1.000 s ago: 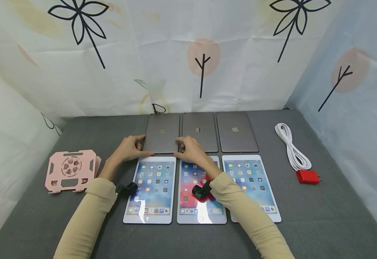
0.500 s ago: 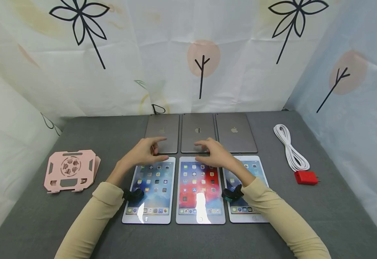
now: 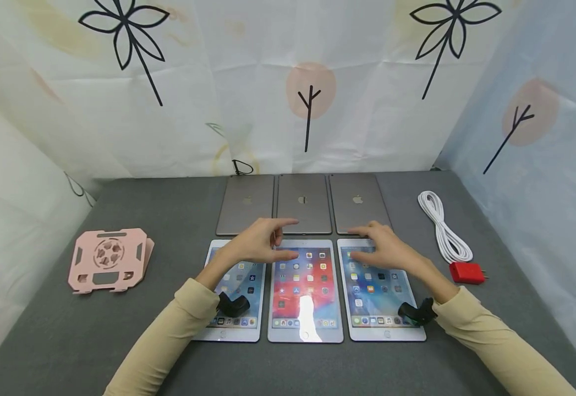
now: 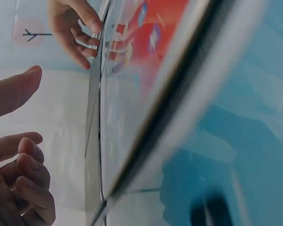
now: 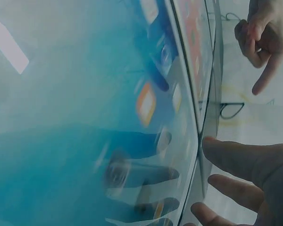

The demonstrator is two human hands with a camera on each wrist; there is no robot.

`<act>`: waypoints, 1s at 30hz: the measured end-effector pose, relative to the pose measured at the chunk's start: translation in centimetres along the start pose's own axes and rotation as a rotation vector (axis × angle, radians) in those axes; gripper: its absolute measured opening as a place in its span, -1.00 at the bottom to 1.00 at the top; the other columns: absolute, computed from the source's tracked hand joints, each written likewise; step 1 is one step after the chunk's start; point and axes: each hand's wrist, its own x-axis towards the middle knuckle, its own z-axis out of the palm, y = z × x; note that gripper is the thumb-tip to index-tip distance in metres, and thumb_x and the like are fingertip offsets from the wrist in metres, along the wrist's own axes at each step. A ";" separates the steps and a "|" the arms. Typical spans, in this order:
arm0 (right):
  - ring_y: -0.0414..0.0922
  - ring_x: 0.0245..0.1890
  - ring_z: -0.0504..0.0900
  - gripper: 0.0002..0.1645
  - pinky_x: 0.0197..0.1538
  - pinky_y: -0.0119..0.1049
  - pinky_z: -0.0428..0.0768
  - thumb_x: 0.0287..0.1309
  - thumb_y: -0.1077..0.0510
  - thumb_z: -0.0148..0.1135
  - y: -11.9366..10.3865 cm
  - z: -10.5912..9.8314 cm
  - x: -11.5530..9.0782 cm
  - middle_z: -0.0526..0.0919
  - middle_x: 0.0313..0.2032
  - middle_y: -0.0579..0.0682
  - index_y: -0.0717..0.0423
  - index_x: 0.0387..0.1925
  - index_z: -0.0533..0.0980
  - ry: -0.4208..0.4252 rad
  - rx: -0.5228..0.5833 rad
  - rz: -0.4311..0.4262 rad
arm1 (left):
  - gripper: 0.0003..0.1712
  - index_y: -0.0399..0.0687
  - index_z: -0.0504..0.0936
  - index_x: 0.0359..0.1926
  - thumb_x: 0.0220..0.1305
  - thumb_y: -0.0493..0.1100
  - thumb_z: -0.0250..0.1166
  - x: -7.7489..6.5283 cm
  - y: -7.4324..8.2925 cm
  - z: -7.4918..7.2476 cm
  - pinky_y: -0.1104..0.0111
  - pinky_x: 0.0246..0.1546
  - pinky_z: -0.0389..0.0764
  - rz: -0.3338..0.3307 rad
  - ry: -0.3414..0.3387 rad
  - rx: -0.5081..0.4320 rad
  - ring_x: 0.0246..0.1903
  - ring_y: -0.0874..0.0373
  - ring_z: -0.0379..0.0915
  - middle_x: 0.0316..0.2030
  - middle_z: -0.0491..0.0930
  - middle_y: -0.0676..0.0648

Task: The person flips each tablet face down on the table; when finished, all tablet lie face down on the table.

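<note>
My left hand [image 3: 258, 241] hovers with nothing in it over the top of the left white tablet [image 3: 253, 283], its thumb and index finger reaching above the middle white tablet [image 3: 288, 300]. The other fingers bend loosely. Over the upper part of the right white tablet [image 3: 367, 297] is my right hand [image 3: 389, 248], also holding nothing, thumb and index finger spread apart. All these screens are lit with app icons. Behind them lie three grey tablets face down in a row: the left [image 3: 248, 203], the middle [image 3: 303, 201] and the right [image 3: 359, 198].
A pink stand with cut-outs [image 3: 134, 250] lies at the left of the grey table [image 3: 288, 368]. To the right are a coiled white cable [image 3: 441, 225] and a red charger plug [image 3: 467, 272]. Patterned cloth [image 3: 377, 126] hangs behind the table.
Both hands have left the edges of the left grey tablet and moved to the right and nearer. The right hand has travelled farther, from the middle tablets to the right white tablet.
</note>
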 end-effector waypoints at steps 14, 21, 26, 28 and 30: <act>0.01 -0.23 0.46 -0.18 -0.26 -0.23 0.47 0.17 0.02 0.46 4.3 -1.4 -3.4 0.51 -0.10 0.36 0.48 0.29 0.42 0.031 -0.015 0.138 | 0.01 -0.14 0.28 0.53 0.17 0.09 0.53 3.9 3.9 5.0 0.50 -0.40 0.40 -0.035 -0.158 -0.014 -0.51 0.30 0.31 -0.32 0.59 -0.07; 0.03 -0.28 0.64 -0.08 -0.21 -0.04 0.65 0.17 -0.04 0.46 4.9 -1.4 -4.1 0.54 -0.09 0.43 0.57 0.29 0.35 0.017 -0.015 0.228 | 0.01 -0.05 0.38 0.49 0.10 0.20 0.56 5.8 4.9 6.8 0.51 -0.44 0.34 -0.108 -0.091 0.037 -0.52 0.32 0.32 -0.43 0.53 0.06; -0.01 -0.28 0.64 -0.10 -0.24 -0.12 0.62 0.19 -0.02 0.45 5.0 -1.4 -4.2 0.53 -0.11 0.40 0.57 0.30 0.35 0.009 0.000 0.215 | 0.05 -0.06 0.44 0.45 -0.01 0.23 0.61 6.4 5.3 7.5 0.51 -0.57 0.26 -0.161 -0.044 0.082 -0.62 0.34 0.28 -0.57 0.46 0.11; -0.03 -0.29 0.64 -0.12 -0.24 -0.15 0.61 0.20 0.01 0.45 5.1 -1.4 -4.2 0.53 -0.10 0.41 0.58 0.30 0.35 0.006 0.011 0.201 | 0.06 -0.06 0.46 0.43 -0.05 0.25 0.63 6.5 5.4 7.7 0.51 -0.60 0.24 -0.185 -0.024 0.098 -0.64 0.33 0.26 -0.60 0.45 0.11; -0.03 -0.27 0.64 -0.14 -0.22 -0.16 0.60 0.21 0.05 0.44 5.2 -1.5 -4.1 0.54 -0.07 0.41 0.59 0.30 0.35 0.001 0.027 0.190 | 0.06 -0.05 0.49 0.41 -0.08 0.26 0.64 6.6 5.4 7.9 0.51 -0.61 0.22 -0.206 -0.009 0.109 -0.65 0.33 0.24 -0.61 0.44 0.11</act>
